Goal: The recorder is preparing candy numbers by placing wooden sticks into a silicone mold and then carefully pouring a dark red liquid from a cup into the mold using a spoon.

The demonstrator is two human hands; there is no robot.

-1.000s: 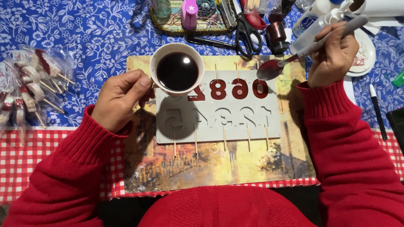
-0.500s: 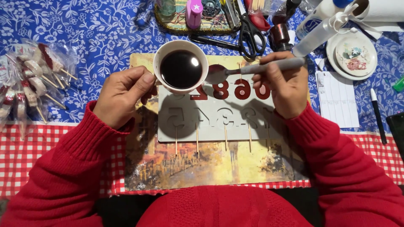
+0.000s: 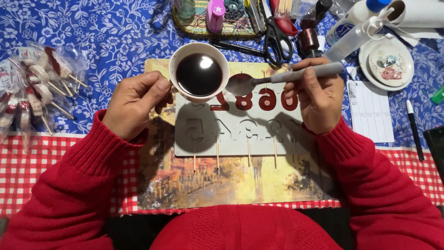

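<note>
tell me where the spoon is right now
In the head view, the spoon is held in the right hand, its bowl just right of the cup, above the number mould.

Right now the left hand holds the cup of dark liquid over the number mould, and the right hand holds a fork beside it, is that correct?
Not quite: the right hand holds a spoon, not a fork. The head view shows its rounded bowl beside the cup. The rest stands: the left hand holds the cup of dark liquid over the number mould.
</note>
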